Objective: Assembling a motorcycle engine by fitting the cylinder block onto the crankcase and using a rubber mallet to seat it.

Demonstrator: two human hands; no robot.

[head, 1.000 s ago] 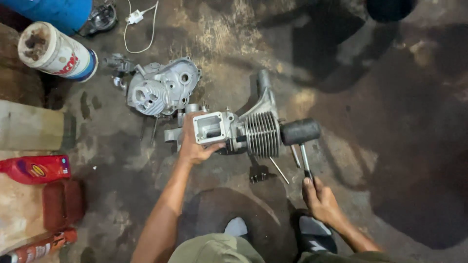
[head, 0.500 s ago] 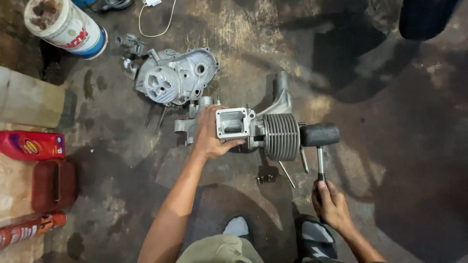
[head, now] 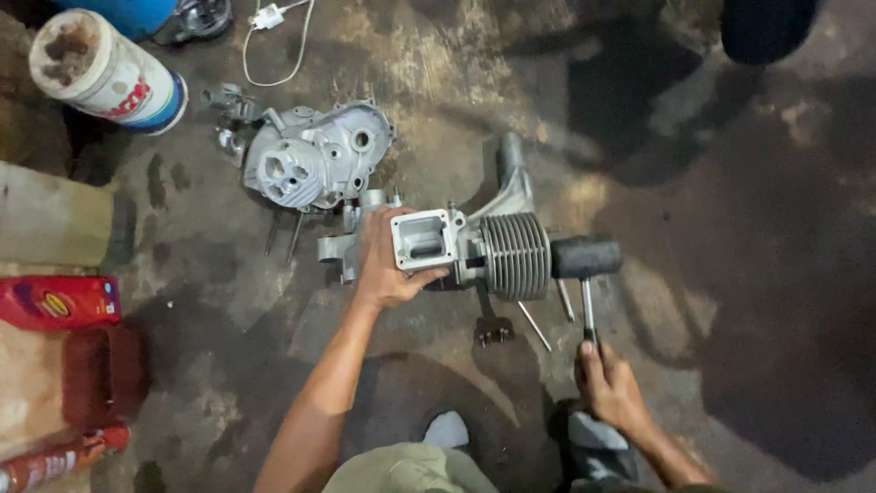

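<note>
Engine (head: 484,246) lies on stained floor (head: 712,301), centre frame. Left hand (head: 388,265) fingers curled over its square port end, gripping. Right hand (head: 610,388) fingers wrapped tight round mallet (head: 586,258) handle; black head touching finned cylinder. Crankcase cover (head: 315,155) just beyond.

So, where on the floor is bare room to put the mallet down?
Bare floor lies right of the mallet. Another free patch sits between the red bottle and the left hand. Crowded around the cylinder and crankcase cover, with loose studs.
</note>
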